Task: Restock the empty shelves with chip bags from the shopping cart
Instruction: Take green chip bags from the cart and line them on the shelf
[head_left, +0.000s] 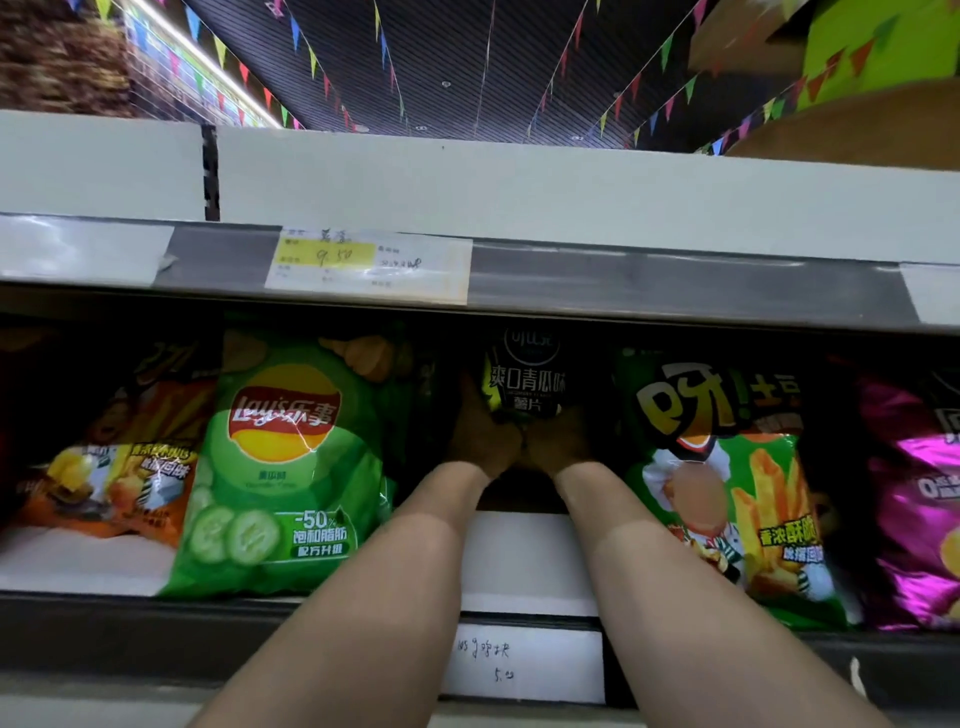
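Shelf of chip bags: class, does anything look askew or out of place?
Yes: the orange bag at far left slumps tilted, while the green Lay's bag beside it stands upright. The black bag is held by the left hand and right hand.

Black bag (524, 384): top is vanishing into shadow under the upper shelf (571, 208); foot is lying covered by both hands.
Left hand (483, 441), right hand (563, 441): fingers are blurring into darkness.
Orange bag (104, 467), far left of the grip: is smearing, running off-frame.
Purple bag (914, 493), far right: is running off-frame.
Price tag (369, 265), above the grip: small print is showing too faint to read.
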